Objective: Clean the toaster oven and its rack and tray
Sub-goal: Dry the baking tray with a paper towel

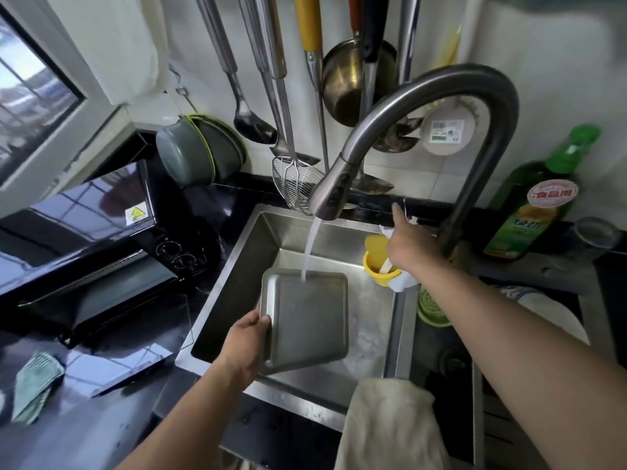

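Observation:
A square metal tray (307,320) is tilted over the steel sink (237,266), and water from the faucet (424,106) runs onto its far edge. My left hand (246,344) grips the tray by its near left corner. My right hand (407,242) reaches toward the back of the sink, index finger stretched out, just above a yellow cup (376,266) that hangs on the sink's right wall. It holds nothing that I can see. The black toaster oven (84,239) stands on the counter to the left with its glass door (135,354) folded down.
A green-striped cloth (34,385) lies on the counter at the near left. A beige towel (390,418) hangs over the sink divider. Ladles and a wire skimmer (295,184) hang on the wall behind. A green bottle (536,198) and a green strainer (431,307) are at the right.

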`<move>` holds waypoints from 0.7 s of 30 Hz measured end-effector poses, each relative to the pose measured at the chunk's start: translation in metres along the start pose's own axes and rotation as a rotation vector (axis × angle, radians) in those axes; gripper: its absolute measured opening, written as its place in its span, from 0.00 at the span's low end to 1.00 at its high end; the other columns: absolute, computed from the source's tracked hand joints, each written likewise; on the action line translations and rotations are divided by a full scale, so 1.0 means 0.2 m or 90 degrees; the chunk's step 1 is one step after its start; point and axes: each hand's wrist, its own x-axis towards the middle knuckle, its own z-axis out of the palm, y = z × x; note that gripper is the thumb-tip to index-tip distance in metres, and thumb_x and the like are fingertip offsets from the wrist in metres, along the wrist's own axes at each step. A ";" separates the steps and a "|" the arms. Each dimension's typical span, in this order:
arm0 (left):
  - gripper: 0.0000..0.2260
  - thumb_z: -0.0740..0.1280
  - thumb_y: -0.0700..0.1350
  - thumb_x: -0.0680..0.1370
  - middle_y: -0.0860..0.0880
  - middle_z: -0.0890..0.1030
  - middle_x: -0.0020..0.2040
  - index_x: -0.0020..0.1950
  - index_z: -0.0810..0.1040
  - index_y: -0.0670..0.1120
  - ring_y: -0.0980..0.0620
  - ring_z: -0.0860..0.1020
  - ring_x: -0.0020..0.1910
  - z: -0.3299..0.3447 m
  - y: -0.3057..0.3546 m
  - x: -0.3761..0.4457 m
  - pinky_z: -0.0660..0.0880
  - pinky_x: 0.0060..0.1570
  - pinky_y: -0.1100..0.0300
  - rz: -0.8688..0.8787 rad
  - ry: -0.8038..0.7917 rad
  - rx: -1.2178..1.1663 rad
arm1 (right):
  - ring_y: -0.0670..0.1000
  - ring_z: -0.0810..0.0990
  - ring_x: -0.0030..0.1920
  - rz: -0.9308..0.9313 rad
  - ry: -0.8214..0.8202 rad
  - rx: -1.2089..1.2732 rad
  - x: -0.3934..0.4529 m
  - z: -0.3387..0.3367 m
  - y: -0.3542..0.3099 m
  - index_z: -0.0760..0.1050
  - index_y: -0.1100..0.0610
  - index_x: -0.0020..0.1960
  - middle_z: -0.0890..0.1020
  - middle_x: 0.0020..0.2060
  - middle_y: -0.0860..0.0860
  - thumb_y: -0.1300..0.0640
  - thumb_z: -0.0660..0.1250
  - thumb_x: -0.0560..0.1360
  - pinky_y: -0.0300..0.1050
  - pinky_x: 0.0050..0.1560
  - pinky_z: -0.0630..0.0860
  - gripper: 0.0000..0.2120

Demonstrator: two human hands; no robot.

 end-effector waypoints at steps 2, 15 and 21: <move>0.13 0.58 0.40 0.87 0.38 0.86 0.48 0.57 0.83 0.43 0.45 0.84 0.42 -0.04 -0.01 -0.02 0.81 0.38 0.52 0.002 0.022 0.011 | 0.64 0.78 0.57 -0.043 -0.019 -0.093 0.00 -0.01 -0.03 0.43 0.40 0.80 0.76 0.62 0.60 0.61 0.52 0.76 0.58 0.56 0.77 0.37; 0.10 0.59 0.37 0.86 0.39 0.83 0.43 0.49 0.79 0.41 0.43 0.80 0.36 -0.16 0.08 -0.16 0.80 0.34 0.52 -0.008 0.080 -0.073 | 0.62 0.78 0.61 0.098 0.002 0.089 -0.01 -0.07 -0.02 0.67 0.59 0.72 0.77 0.63 0.60 0.59 0.64 0.77 0.53 0.57 0.75 0.24; 0.08 0.60 0.28 0.81 0.41 0.84 0.39 0.53 0.77 0.37 0.50 0.82 0.30 -0.17 0.14 -0.25 0.78 0.27 0.58 0.068 0.042 -0.070 | 0.43 0.82 0.51 0.196 -0.227 0.924 -0.49 0.08 0.11 0.81 0.51 0.56 0.83 0.53 0.45 0.56 0.74 0.71 0.41 0.52 0.79 0.14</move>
